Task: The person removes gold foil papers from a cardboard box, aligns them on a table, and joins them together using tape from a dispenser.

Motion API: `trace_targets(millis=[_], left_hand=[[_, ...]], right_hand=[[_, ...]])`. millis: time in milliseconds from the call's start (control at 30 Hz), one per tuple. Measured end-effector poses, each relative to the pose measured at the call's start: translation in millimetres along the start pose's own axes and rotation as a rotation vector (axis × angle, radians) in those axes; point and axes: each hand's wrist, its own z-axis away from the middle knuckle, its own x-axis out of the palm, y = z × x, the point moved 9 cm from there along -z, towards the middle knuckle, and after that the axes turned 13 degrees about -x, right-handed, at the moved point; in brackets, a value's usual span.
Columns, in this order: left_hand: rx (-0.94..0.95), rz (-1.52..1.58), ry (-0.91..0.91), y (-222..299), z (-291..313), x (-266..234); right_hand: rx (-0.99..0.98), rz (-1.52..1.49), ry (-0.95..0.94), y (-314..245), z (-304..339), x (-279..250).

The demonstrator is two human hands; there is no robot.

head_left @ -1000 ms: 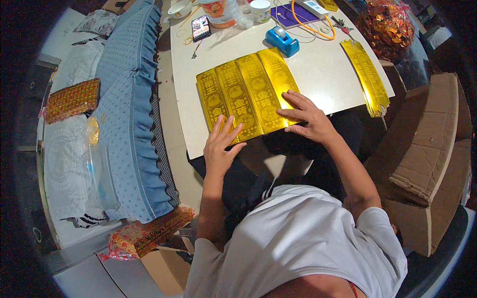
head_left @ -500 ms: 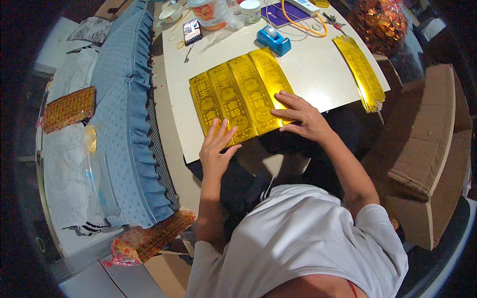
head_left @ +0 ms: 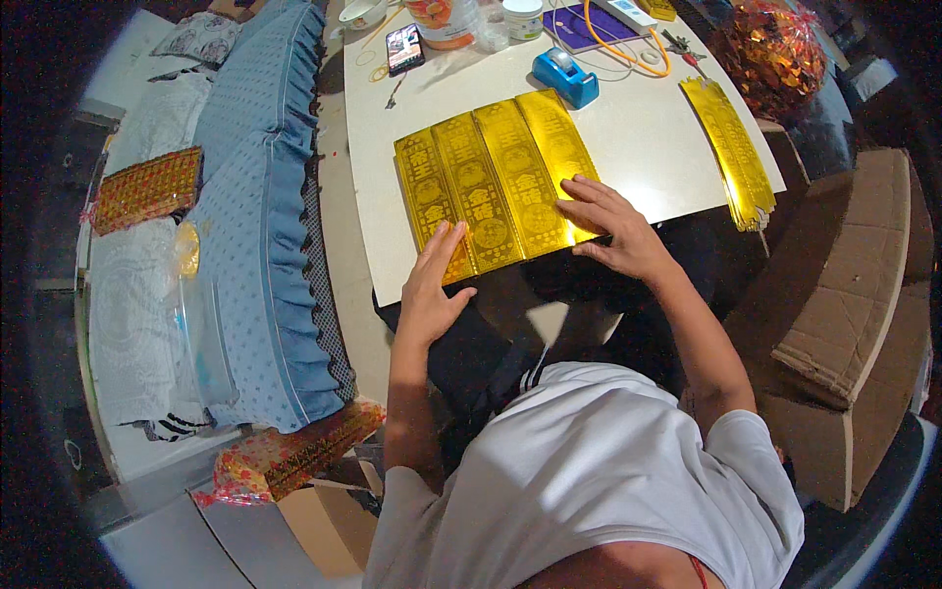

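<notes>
A gold foil sheet (head_left: 496, 187), embossed and creased into several long panels, lies over the near edge of the white table. My left hand (head_left: 429, 294) rests at its near left corner, fingertips on the foil and thumb stretched along the near edge. On the right side of the sheet my right hand (head_left: 618, 231) lies with fingers spread, their tips touching the shiny last panel. Neither hand is closed round anything. Whether the foil is one sheet or a stack, I cannot tell.
Beyond the sheet stand a blue tape dispenser (head_left: 566, 79), a phone (head_left: 404, 51) and a plastic tub (head_left: 442, 22). Folded gold strips (head_left: 728, 152) lie at the table's right edge, with keys (head_left: 684, 49) behind them. Cardboard boxes (head_left: 849, 285) stand right; a blue quilted cover (head_left: 255, 196) lies left.
The whole view has shifted slightly, so the table appears farther right. My left hand's fingers have drawn closer together at the corner. My right hand stays on the sheet's right side.
</notes>
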Motion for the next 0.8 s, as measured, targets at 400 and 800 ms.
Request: trace_targets(millis=[400, 800], left_hand=[[0.136, -0.014, 0.094, 6.7, -0.3, 4.6], [0.179, -0.03, 0.135, 10.6, 1.5, 3.6]], right_hand=[[0.022, -0.032, 0.004, 3.1, 1.5, -0.2], [-0.081, -0.029, 0.044, -2.4, 2.2, -4.4]])
